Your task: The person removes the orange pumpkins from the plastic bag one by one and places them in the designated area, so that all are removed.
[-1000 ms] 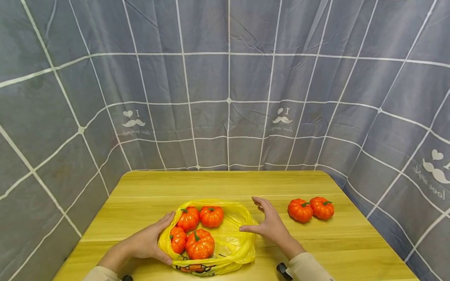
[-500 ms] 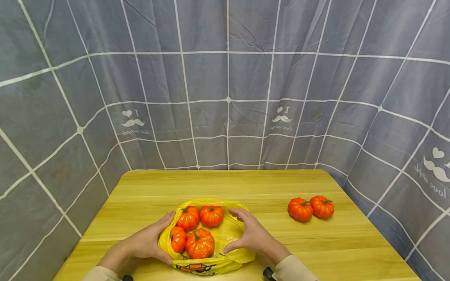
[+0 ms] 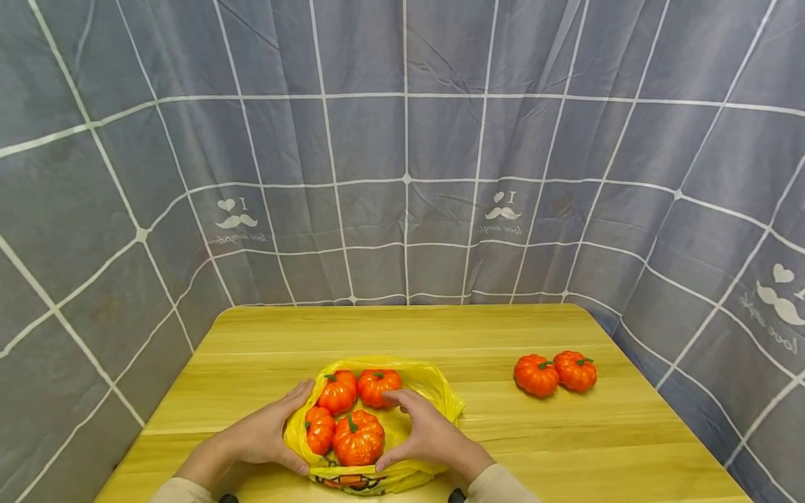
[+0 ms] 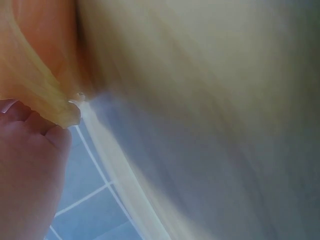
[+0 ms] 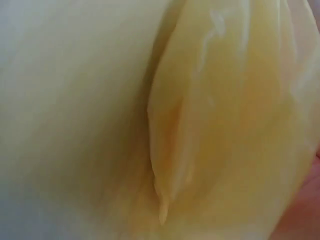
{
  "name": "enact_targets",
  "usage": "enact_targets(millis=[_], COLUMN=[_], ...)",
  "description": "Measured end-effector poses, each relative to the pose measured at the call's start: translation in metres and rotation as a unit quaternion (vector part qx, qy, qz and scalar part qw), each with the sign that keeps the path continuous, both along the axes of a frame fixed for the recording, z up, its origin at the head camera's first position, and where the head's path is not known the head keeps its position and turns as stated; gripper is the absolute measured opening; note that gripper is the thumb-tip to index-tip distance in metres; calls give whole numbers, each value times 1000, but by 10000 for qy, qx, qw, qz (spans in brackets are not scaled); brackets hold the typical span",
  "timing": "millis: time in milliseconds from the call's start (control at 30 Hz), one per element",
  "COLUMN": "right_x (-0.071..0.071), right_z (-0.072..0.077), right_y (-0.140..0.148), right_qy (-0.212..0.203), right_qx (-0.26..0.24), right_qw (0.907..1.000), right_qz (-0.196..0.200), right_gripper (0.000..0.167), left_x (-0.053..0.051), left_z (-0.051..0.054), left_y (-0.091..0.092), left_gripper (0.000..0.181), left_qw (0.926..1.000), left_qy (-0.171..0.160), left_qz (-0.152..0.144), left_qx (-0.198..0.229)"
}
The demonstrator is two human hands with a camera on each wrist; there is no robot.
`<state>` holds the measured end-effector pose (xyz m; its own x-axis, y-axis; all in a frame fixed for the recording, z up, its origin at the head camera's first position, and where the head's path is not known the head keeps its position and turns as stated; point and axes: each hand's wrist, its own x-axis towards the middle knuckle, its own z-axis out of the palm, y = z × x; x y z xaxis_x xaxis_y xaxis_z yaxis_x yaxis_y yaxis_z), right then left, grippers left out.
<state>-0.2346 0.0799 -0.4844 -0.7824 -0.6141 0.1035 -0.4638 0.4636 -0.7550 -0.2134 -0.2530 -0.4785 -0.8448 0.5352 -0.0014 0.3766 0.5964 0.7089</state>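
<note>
Yellow bag (image 3: 402,478): on the worktop (image 3: 402,332), mouth upward
Inner pumpkins (image 3: 358,439): four, orange, gathered toward the bag's left
Left hand (image 3: 270,429): against the bag's left edge, thumb and fingers spread
Right hand (image 3: 426,433): over the bag's right half, thumb and fingers wide apart; pumpkin contact unclear
Outer pumpkins (image 3: 537,376): two together, well right of the bag
Grey curtain (image 3: 371,147): beyond the bag

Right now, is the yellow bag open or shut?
The bag is open: the head view looks down into it, past its spread edges, and shows four orange pumpkins inside.
</note>
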Motion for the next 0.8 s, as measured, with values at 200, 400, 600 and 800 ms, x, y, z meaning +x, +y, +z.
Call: enact_targets(millis=[200,400,600,800], right_x=[0,-1,0,-1], right_z=[-6,-10,-12,-12], right_y=[-7,-9,-14,-18], right_qy=[-37,-5,45,49], right_qx=[-20,51,208,307], right_qw=[10000,9999,9997,9995], right_qz=[59,95,108,92], right_gripper=[98,97,99,97], left_x=[1,2,1,2], left_z=[0,0,0,2], left_y=[1,1,1,2], left_gripper=[131,131,131,131], left_qw=[9999,9999,9999,9999], left_qy=[-104,-127,-146,-110], left_qz=[28,58,66,49], left_qx=[85,57,23,33])
